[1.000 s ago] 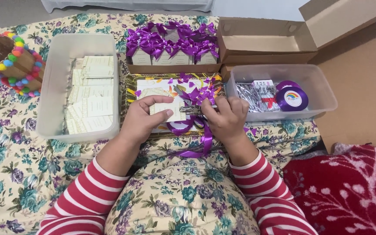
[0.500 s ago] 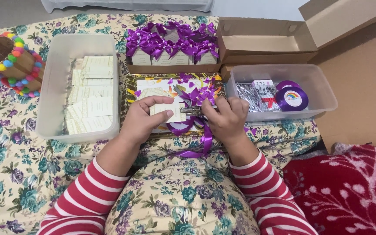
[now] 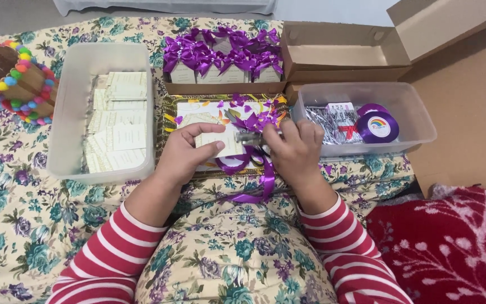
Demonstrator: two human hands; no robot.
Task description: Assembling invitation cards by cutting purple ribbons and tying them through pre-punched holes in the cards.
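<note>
**Hands busy with card, ribbon and stapler over patterned tray**

Left hand closed around a small cream card, thumb on top, fingers underneath. Right hand curled over a little silver stapler, pressed right up against the card's edge. Purple ribbon looped under both hands, tail hanging down toward the lap. All of it held just above a gold-rimmed patterned tray with loose purple scraps on it.

Packages, by place:
- Far left: round wooden basket edged with rainbow pompoms.
- Left of the tray: clear rectangular plastic tub, stacked with flat cream cards.
- Behind the tray: shallow brown cardboard tray packed with small cream boxes topped with purple bows.
- Back right: open brown cardboard box, lid flipped up.
- Right of the hands: second clear tub holding a purple ribbon spool with a round white label showing a rainbow, plus a packet of silvery bits with a white printed label.

Everything sat on a floral cloth; red blanket with white sprigs at lower right.
</note>
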